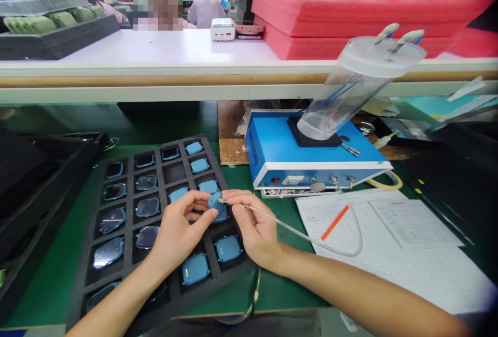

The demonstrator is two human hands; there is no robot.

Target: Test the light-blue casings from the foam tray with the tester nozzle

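Note:
My left hand (188,225) pinches a blue smartwatch case (215,201) above a black foam tray (174,173). Between the fingers of my right hand (254,228) is the tip of a clear thin tube (290,229), held against the case's side. The tube curves back to the front of a blue machine (311,152). Rows of smartwatch cases fill many tray compartments; those on the left show dark glass faces, those on the right show blue backs, such as one blue case (227,248) below my hands. The exact contact at the tube's tip is hidden by fingers.
A clear cylinder (338,93) with tubes stands on the machine. Papers (381,228) with an orange strip (335,223) lie at right. Dark trays (39,207) are at left. Above runs a white shelf (167,49) bearing red foam (330,15); people sit beyond.

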